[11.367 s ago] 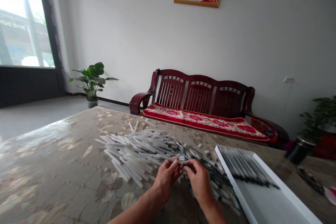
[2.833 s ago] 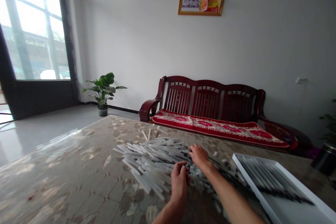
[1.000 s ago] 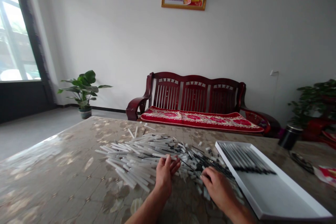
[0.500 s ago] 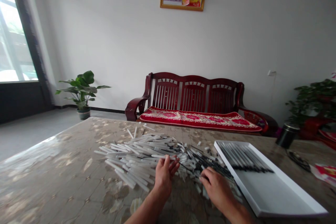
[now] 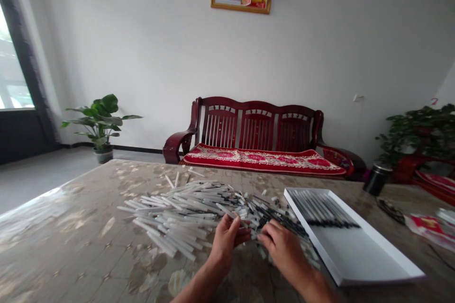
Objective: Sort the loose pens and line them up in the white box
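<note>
My left hand [image 5: 227,237] is closed around a white pen barrel [image 5: 223,209], which slants up and left from the fingers. A short way to the right, my right hand [image 5: 281,245] is pinched, its fingertips pointing at the left hand; what they hold is hidden. Left of the hands spreads a heap of translucent white pen barrels [image 5: 174,227]. Black pen parts [image 5: 275,213], thin and mixed with small clear pieces, lie behind my right hand. On the right, a white box tray [image 5: 369,255] holds a row of pens [image 5: 325,206] with black ends at its far side.
A patterned cover lies on the table [image 5: 88,227]. Beyond the tray are a black canister [image 5: 377,180], a dark cable [image 5: 389,210] and a red-and-white packet [image 5: 428,227]. A dark red wooden bench [image 5: 256,125] stands behind the table, with a potted plant [image 5: 101,120] to its left.
My right hand has come closer to my left, narrowing the gap between them. The barrel in my left hand now tilts more steeply. The whole view has shifted slightly.
</note>
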Available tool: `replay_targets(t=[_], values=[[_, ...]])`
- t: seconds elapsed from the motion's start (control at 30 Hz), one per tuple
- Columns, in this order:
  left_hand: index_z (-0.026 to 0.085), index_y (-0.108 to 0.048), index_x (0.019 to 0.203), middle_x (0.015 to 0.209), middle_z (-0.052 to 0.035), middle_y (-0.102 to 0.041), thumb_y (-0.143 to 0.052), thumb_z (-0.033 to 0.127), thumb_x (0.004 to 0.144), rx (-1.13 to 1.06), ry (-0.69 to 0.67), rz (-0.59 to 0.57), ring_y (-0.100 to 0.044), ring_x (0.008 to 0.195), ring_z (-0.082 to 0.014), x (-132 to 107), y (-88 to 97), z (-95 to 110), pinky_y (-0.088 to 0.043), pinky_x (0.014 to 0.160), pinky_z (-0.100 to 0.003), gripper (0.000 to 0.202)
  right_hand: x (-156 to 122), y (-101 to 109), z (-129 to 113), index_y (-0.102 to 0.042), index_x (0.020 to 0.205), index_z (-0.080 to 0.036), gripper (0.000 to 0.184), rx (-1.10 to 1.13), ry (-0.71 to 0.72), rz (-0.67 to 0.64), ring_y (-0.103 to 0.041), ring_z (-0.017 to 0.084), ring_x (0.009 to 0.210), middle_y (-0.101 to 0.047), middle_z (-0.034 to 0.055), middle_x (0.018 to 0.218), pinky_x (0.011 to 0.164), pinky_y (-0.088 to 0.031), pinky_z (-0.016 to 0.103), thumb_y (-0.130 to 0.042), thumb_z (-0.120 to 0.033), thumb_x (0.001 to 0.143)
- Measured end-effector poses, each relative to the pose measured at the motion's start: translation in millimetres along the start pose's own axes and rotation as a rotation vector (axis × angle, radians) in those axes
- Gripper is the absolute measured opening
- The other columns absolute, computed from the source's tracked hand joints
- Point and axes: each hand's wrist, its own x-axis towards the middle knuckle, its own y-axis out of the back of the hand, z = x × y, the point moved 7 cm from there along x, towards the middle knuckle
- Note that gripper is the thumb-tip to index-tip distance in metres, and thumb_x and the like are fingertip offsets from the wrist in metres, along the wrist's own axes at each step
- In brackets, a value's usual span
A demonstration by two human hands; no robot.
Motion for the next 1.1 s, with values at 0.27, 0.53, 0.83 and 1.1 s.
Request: replay_targets(t=[0.27, 0.53, 0.83, 1.1], values=[[0.015, -0.063, 0.081, 0.071, -0.0040, -0.069, -0.085, 0.039, 0.065, -0.045, 0.229, -0.159, -0.070, 0.064, -0.0168, -23, -25.0, -26, -0.056, 0.058, -0.024, 0.037, 23, -23, 7, -0.054, 0.064, -0.020, 0.050, 0.654, -0.108, -0.029, -0.051, 0.013, 0.054, -0.053, -0.0036, 0.055, 0.051, -0.036, 0.022, -0.054, -0.069, 0.078], [0.015, -0.057, 0.077, 0.068, -0.0020, -0.068, -0.073, 0.015, 0.080, -0.273, 0.178, 0.072, -0.071, 0.063, -0.0123, -5, -4.5, -8, -0.059, 0.061, -0.020, 0.017, 50, 24, 92, -0.070, 0.097, -0.021, 0.023, -0.117, -0.277, 0.099, -0.066, 0.020, 0.092, -0.071, 0.0067, 0.102, 0.075, -0.045, 0.026, -0.049, -0.021, 0.088], [0.014, -0.056, 0.074, 0.065, -0.0017, -0.068, -0.067, 0.010, 0.084, -0.310, 0.202, 0.099, -0.070, 0.060, -0.0121, -3, -3.5, -11, -0.060, 0.057, -0.020, 0.015, 63, 18, 105, -0.076, 0.084, -0.019, 0.022, -0.604, -0.183, -0.172, -0.063, 0.026, 0.100, -0.072, 0.0125, 0.100, 0.074, -0.043, 0.029, -0.055, -0.011, 0.085], [0.015, -0.053, 0.074, 0.063, -0.0004, -0.067, -0.070, 0.010, 0.081, -0.326, 0.198, 0.129, -0.071, 0.060, -0.0126, 1, 2.2, -9, -0.059, 0.058, -0.019, 0.019, 62, 13, 103, -0.075, 0.086, -0.017, 0.033, -0.632, -0.143, -0.150, -0.063, 0.025, 0.103, -0.073, 0.0137, 0.102, 0.076, -0.043, 0.029, -0.045, -0.002, 0.088]])
